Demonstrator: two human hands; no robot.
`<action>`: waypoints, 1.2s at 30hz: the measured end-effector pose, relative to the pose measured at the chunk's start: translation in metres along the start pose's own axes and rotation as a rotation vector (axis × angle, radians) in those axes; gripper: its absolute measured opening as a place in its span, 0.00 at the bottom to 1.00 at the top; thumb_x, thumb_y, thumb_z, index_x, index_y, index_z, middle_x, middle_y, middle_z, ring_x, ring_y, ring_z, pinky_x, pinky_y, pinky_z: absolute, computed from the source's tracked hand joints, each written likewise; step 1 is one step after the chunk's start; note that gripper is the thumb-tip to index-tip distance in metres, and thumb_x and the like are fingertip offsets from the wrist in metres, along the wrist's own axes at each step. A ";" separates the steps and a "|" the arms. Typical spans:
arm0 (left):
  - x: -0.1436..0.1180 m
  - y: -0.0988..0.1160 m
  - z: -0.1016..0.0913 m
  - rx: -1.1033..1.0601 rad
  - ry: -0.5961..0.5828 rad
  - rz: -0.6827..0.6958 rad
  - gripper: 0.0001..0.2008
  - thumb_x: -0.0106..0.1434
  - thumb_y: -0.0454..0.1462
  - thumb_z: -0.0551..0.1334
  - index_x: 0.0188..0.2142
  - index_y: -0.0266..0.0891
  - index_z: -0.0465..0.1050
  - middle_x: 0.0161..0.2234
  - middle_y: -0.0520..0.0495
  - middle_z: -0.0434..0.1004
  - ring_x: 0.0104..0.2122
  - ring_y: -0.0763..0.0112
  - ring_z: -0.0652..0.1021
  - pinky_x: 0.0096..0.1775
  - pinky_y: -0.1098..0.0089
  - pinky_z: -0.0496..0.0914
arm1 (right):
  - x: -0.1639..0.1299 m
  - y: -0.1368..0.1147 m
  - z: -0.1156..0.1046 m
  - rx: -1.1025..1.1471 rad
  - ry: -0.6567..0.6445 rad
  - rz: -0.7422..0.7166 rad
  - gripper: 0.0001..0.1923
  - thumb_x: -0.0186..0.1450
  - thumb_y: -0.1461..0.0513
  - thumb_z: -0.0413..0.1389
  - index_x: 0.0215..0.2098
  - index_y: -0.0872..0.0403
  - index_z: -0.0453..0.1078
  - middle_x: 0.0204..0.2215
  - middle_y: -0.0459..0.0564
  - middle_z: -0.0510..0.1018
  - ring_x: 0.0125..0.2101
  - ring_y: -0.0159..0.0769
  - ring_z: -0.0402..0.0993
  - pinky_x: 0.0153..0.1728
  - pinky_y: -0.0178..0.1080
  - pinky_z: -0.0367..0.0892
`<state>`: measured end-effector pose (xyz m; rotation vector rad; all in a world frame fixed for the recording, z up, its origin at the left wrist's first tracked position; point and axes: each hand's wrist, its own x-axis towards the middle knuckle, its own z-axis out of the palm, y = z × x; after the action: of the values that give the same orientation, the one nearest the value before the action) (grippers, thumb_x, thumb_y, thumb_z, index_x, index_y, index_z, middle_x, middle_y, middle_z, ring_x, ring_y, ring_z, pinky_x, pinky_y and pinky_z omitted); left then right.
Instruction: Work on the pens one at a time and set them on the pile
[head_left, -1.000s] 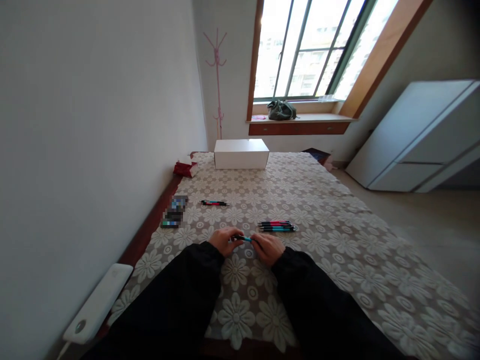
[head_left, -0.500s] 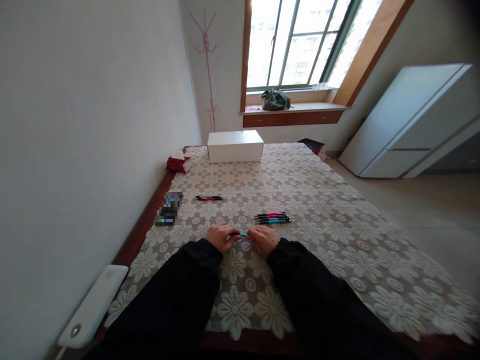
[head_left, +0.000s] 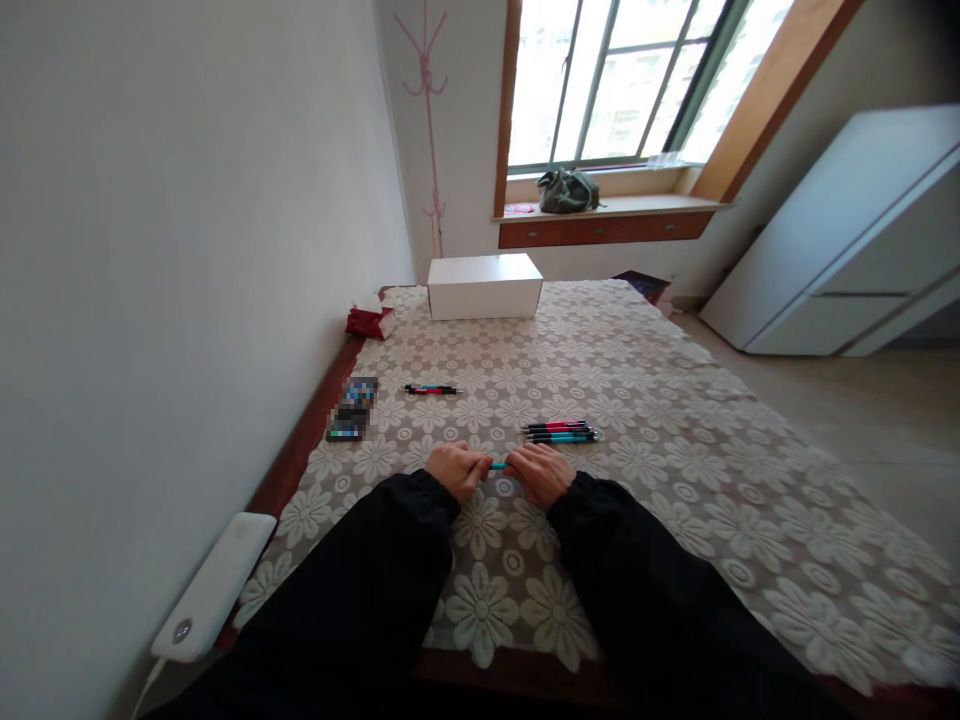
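Left hand [head_left: 456,470]: fingers clamped on the turquoise pen [head_left: 499,466] at its left end.
Right hand [head_left: 541,474]: fingers clamped on its right end; nearer the pen bundle [head_left: 561,432] just beyond.
Held pen: between both hands, long axis left to right.
Pen pair [head_left: 432,389]: beyond the left hand.
Tabletop [head_left: 637,370]: near edge under the sleeves [head_left: 360,580]; room forward to the box [head_left: 484,298].

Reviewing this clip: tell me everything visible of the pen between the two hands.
Only a short turquoise stretch of the pen shows, smooth and plastic-looking; fingers hide both ends. It lies roughly level, running crosswise, pinched by the left hand on one side and the right hand on the other. It is nearer the wearer than the row of pens. Whether it touches the cloth is unclear.
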<state>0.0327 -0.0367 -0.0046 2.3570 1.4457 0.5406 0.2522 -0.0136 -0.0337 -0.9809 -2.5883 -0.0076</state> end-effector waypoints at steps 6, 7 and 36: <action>0.002 -0.001 -0.001 -0.138 0.097 0.032 0.14 0.62 0.45 0.65 0.45 0.44 0.78 0.37 0.47 0.82 0.40 0.61 0.76 0.46 0.64 0.68 | -0.003 0.004 -0.001 0.108 0.010 0.114 0.10 0.72 0.59 0.48 0.39 0.52 0.71 0.34 0.53 0.79 0.35 0.40 0.74 0.38 0.39 0.64; 0.002 -0.002 -0.001 -0.156 0.102 0.029 0.13 0.61 0.44 0.66 0.43 0.44 0.78 0.37 0.47 0.82 0.39 0.61 0.76 0.47 0.63 0.69 | -0.003 0.004 0.000 0.123 0.009 0.123 0.10 0.72 0.59 0.48 0.41 0.51 0.71 0.35 0.53 0.80 0.35 0.40 0.75 0.38 0.39 0.64; 0.003 -0.004 0.003 -0.054 0.031 0.075 0.12 0.67 0.45 0.60 0.35 0.43 0.78 0.33 0.46 0.82 0.39 0.60 0.76 0.47 0.61 0.66 | -0.003 -0.002 0.004 0.135 0.017 0.079 0.12 0.72 0.58 0.47 0.42 0.50 0.72 0.36 0.51 0.79 0.34 0.37 0.76 0.36 0.36 0.66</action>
<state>0.0320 -0.0327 -0.0089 2.3780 1.3436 0.6305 0.2522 -0.0164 -0.0380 -1.0275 -2.4964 0.1769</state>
